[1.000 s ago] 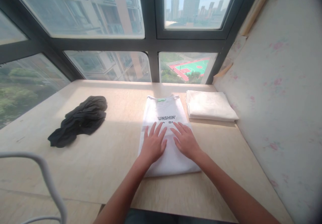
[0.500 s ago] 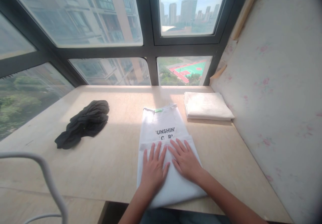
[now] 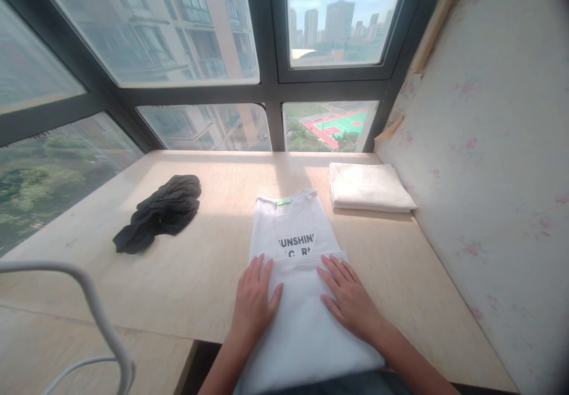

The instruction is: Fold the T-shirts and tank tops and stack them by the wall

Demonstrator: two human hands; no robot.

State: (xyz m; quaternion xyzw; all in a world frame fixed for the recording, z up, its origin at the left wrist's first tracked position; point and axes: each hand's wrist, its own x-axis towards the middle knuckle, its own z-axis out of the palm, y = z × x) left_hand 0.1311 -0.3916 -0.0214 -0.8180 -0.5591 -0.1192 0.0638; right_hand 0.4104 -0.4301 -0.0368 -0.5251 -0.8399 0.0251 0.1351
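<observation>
A white T-shirt (image 3: 296, 318) with dark printed lettering and a green neck label lies partly folded on the wooden tabletop. Its hem part is turned up toward the collar, covering the lower line of the print. On the left side of the folded layer rests my left hand (image 3: 255, 297), flat with the fingers stretched out and the thumb apart. My right hand (image 3: 351, 297) lies on the right side of the same layer, its fingers spread. The shirt's near end reaches the table's front edge, close to my body.
A crumpled black garment (image 3: 162, 214) lies at the left. Folded white cloth (image 3: 371, 188) sits at the back right beside the flowered wall (image 3: 480, 146). A grey-white curved tube (image 3: 95, 306) stands at the near left. Windows rise behind the wooden table (image 3: 213, 253).
My hands have moved apart, from the middle of the folded layer to its two sides. The shirt has shifted slightly toward me.
</observation>
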